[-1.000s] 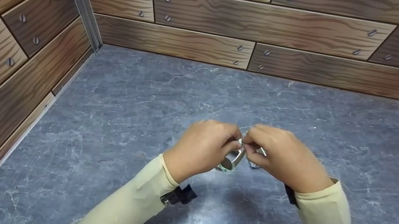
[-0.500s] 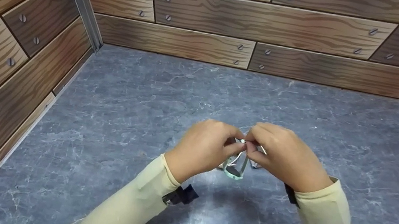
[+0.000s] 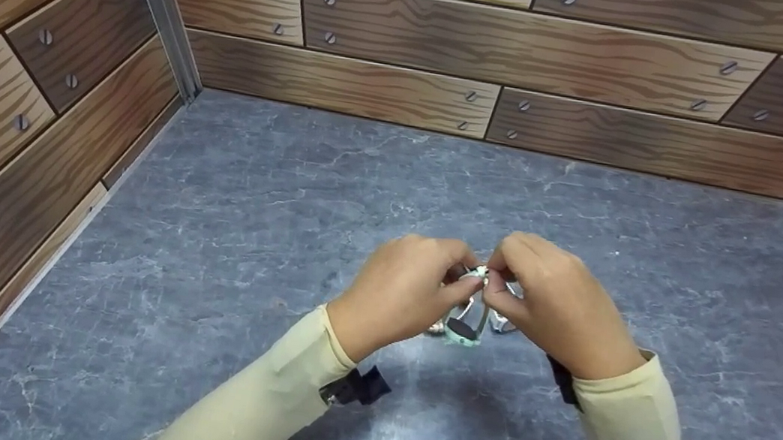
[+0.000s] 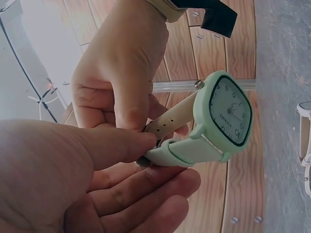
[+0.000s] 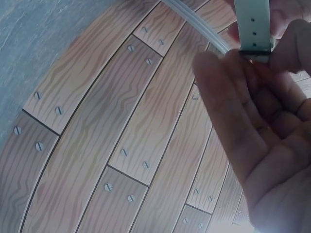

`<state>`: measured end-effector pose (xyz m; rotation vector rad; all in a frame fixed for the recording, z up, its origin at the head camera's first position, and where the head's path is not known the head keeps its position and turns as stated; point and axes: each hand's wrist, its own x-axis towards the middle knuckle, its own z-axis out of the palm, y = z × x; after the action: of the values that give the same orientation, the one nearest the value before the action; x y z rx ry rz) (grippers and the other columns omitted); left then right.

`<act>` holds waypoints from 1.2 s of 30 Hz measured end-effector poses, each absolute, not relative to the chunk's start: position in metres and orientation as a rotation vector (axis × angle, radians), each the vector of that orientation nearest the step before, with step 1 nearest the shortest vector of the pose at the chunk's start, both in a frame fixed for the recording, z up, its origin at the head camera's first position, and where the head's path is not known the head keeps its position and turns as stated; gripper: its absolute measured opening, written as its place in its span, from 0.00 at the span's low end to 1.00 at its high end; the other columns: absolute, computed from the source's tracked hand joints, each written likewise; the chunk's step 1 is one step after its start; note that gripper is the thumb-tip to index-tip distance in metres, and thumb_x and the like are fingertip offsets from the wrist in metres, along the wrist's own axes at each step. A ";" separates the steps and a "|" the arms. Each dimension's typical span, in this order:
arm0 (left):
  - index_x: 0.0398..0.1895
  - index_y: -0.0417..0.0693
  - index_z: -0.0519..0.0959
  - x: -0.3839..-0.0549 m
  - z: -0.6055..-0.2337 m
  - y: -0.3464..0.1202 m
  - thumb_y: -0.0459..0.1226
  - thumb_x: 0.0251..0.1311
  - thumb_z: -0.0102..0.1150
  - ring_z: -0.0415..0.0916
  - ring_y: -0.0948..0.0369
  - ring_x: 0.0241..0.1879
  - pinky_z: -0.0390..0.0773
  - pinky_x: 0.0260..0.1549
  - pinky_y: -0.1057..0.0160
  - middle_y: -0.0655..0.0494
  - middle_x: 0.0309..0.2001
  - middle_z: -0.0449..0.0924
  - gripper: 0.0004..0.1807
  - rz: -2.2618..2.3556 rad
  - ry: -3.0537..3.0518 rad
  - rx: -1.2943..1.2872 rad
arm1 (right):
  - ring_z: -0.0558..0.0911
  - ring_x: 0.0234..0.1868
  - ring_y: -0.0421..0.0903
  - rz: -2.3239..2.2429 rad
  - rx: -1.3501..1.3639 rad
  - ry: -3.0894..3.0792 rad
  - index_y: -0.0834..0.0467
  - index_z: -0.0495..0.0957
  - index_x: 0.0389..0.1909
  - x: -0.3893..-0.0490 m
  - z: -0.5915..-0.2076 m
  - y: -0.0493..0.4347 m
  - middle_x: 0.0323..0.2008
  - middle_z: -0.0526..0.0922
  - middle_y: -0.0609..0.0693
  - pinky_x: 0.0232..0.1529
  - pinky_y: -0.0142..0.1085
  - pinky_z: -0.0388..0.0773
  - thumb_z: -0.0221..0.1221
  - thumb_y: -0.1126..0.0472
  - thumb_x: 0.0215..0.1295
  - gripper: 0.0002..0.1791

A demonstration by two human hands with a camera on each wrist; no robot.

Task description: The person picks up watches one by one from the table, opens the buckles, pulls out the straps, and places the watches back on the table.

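A mint-green wristwatch (image 3: 462, 333) with a squarish case hangs below my two hands in the head view. My left hand (image 3: 406, 290) pinches its strap between thumb and fingers. From the other side, my right hand (image 3: 556, 306) pinches the strap close by, the fingertips of both hands nearly meeting. In the left wrist view the dial (image 4: 231, 111) faces outward, and the two strap ends overlap at the fingers. Holes show along the strap (image 5: 252, 24) in the right wrist view, with a dark buckle (image 5: 255, 54) at the fingertips. Fingers partly hide the buckle.
Behind the hands, a silvery watch (image 3: 501, 321) lies on the blue-grey marbled table (image 3: 336, 182). Another small metallic item (image 3: 436, 327) shows beside the hanging watch. Wood-patterned panels (image 3: 401, 32) wall the back and left.
The watch case has swung slightly right, its back turning more toward the head view. Both hands have shifted a little, the right one upward, still pinching the strap.
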<state>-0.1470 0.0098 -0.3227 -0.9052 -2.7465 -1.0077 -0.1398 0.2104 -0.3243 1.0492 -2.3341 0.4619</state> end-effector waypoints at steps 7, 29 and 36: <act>0.46 0.50 0.87 -0.147 -0.321 0.010 0.41 0.72 0.63 0.76 0.73 0.23 0.74 0.24 0.72 0.62 0.34 0.89 0.08 -1.067 -2.710 -0.893 | 0.83 0.30 0.42 0.537 0.949 -2.313 0.58 0.73 0.29 -0.141 -0.325 0.205 0.25 0.77 0.48 0.31 0.30 0.82 0.60 0.76 0.51 0.11; 0.48 0.54 0.89 -0.151 -0.326 0.007 0.43 0.75 0.58 0.72 0.70 0.22 0.73 0.23 0.69 0.64 0.30 0.86 0.11 -0.900 -2.745 -1.007 | 0.82 0.32 0.36 0.539 1.040 -2.391 0.58 0.83 0.35 -0.138 -0.324 0.209 0.31 0.82 0.45 0.34 0.30 0.82 0.64 0.77 0.57 0.12; 0.41 0.53 0.88 -0.152 -0.325 0.007 0.43 0.75 0.59 0.72 0.68 0.24 0.73 0.25 0.67 0.65 0.29 0.84 0.10 -0.837 -2.756 -1.013 | 0.78 0.30 0.36 0.492 1.046 -2.391 0.56 0.82 0.33 -0.138 -0.324 0.207 0.30 0.80 0.44 0.31 0.30 0.79 0.65 0.77 0.55 0.12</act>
<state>-0.1517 0.0067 -0.3247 -1.0128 -2.7556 -0.8367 -0.1384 0.2075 -0.3241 1.0457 -2.3908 0.4925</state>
